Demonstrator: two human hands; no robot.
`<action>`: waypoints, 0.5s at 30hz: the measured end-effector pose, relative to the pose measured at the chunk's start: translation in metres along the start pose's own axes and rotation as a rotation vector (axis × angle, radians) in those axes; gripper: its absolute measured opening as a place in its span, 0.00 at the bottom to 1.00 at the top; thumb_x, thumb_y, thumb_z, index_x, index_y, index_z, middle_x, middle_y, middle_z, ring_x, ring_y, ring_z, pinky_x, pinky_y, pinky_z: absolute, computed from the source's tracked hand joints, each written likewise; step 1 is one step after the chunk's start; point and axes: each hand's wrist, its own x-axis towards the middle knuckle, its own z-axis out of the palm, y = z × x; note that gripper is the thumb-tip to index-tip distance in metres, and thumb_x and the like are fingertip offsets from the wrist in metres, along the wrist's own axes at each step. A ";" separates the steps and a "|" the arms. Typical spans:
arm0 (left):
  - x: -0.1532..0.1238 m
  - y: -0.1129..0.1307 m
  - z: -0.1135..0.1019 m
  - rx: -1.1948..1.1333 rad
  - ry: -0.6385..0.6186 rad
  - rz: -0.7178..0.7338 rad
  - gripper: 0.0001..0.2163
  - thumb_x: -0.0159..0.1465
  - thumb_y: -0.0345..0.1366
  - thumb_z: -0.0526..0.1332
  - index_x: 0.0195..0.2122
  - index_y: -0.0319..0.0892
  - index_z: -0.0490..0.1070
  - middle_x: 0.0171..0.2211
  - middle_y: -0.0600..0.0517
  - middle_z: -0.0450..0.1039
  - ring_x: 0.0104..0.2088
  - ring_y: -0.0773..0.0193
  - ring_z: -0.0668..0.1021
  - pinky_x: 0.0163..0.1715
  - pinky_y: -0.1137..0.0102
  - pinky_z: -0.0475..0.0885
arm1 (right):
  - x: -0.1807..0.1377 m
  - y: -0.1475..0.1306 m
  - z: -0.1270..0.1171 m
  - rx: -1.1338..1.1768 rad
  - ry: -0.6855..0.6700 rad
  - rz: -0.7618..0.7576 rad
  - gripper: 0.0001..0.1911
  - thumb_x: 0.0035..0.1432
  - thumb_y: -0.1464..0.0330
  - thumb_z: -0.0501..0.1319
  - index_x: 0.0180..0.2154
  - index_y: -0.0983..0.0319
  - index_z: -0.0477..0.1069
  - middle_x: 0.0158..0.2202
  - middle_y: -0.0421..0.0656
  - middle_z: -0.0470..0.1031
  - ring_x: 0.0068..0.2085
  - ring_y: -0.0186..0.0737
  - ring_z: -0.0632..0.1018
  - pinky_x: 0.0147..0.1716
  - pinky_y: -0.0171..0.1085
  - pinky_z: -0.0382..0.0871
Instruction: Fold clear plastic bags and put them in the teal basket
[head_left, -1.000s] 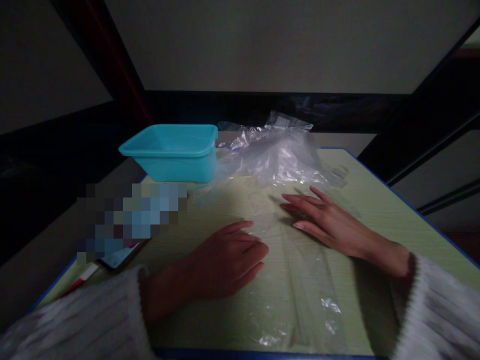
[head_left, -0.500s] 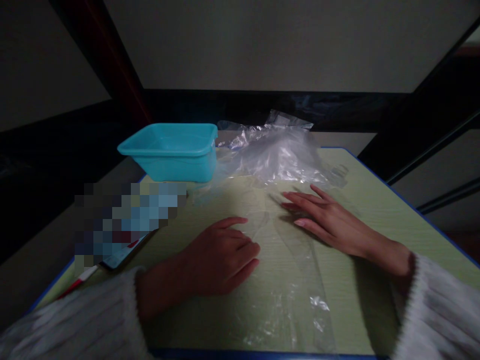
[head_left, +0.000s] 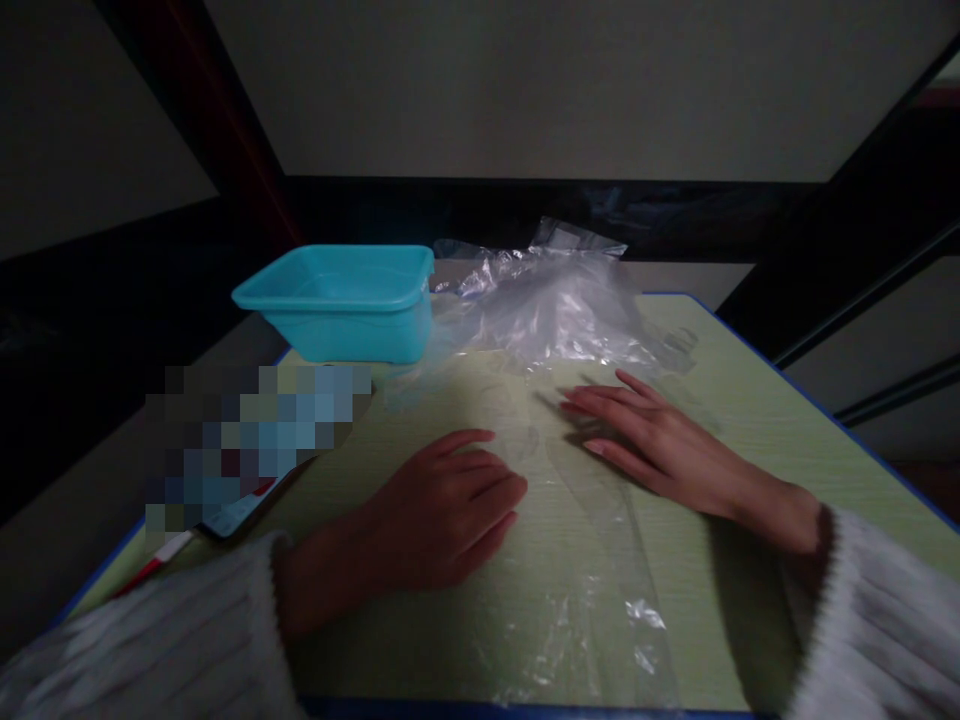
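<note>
A clear plastic bag [head_left: 592,590] lies flat on the table, stretching from between the hands to the near edge. My left hand [head_left: 457,515] rests palm down over its left part, fingers curled in and the thumb close to the bent forefinger. It appears to grip the film there, though the fingertips are partly hidden. To the right, my right hand [head_left: 652,440] is open, its fingers stretched out over the bag's upper right part. Just beyond the hands sits a crumpled heap of clear plastic bags [head_left: 562,310].
A turquoise plastic basin [head_left: 345,330] stands at the back left. In front of it lies a phone-like flat object [head_left: 232,515], mostly blurred out, with a red and white pen-like stick [head_left: 154,565] beside it. The pale green table [head_left: 757,400] has a blue edge; panels rise behind it.
The left hand's bent forefinger has shifted slightly right, and the flat bag's near end has slid a little right. The right hand has barely moved.
</note>
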 end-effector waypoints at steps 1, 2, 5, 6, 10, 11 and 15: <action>0.000 -0.002 0.001 0.012 -0.007 -0.021 0.08 0.64 0.28 0.50 0.38 0.36 0.69 0.37 0.47 0.76 0.39 0.63 0.77 0.52 0.63 0.65 | 0.000 -0.001 0.000 0.018 0.000 -0.027 0.20 0.64 0.65 0.47 0.56 0.64 0.57 0.55 0.50 0.67 0.57 0.44 0.65 0.58 0.55 0.51; -0.001 -0.003 0.002 0.025 -0.026 -0.047 0.10 0.64 0.29 0.50 0.42 0.35 0.68 0.42 0.45 0.75 0.43 0.61 0.75 0.53 0.62 0.64 | 0.001 -0.001 0.000 0.038 -0.009 -0.060 0.21 0.64 0.64 0.48 0.57 0.63 0.56 0.57 0.49 0.65 0.58 0.44 0.63 0.58 0.55 0.51; -0.004 -0.009 0.007 0.040 -0.148 -0.117 0.18 0.65 0.35 0.51 0.54 0.31 0.59 0.56 0.38 0.62 0.57 0.55 0.64 0.57 0.59 0.58 | 0.001 -0.003 0.002 0.079 -0.091 -0.153 0.28 0.64 0.59 0.47 0.62 0.62 0.48 0.62 0.48 0.56 0.63 0.47 0.55 0.58 0.59 0.47; -0.005 -0.011 0.009 0.029 -0.195 -0.133 0.22 0.65 0.38 0.51 0.57 0.30 0.55 0.60 0.37 0.56 0.60 0.55 0.59 0.59 0.58 0.55 | 0.001 -0.004 0.003 0.083 -0.126 -0.170 0.30 0.64 0.57 0.46 0.63 0.62 0.44 0.63 0.48 0.52 0.63 0.48 0.52 0.58 0.61 0.44; -0.007 -0.014 0.012 -0.053 -0.356 -0.182 0.31 0.64 0.48 0.50 0.62 0.32 0.45 0.64 0.37 0.44 0.64 0.56 0.48 0.61 0.58 0.47 | -0.001 -0.007 0.005 0.087 -0.231 -0.179 0.36 0.62 0.54 0.46 0.64 0.62 0.34 0.65 0.48 0.44 0.64 0.52 0.44 0.57 0.64 0.39; -0.006 -0.014 0.012 -0.068 -0.382 -0.196 0.32 0.64 0.49 0.49 0.62 0.31 0.44 0.64 0.37 0.43 0.64 0.56 0.47 0.61 0.58 0.47 | -0.001 -0.008 0.005 0.088 -0.246 -0.175 0.36 0.62 0.54 0.46 0.64 0.61 0.34 0.65 0.48 0.44 0.64 0.52 0.44 0.57 0.64 0.39; -0.004 -0.014 0.010 -0.101 -0.461 -0.250 0.34 0.63 0.50 0.50 0.62 0.30 0.43 0.64 0.37 0.41 0.64 0.56 0.46 0.61 0.59 0.46 | -0.003 -0.009 0.006 0.076 -0.287 -0.161 0.35 0.62 0.55 0.47 0.64 0.60 0.34 0.65 0.47 0.45 0.64 0.53 0.44 0.57 0.65 0.39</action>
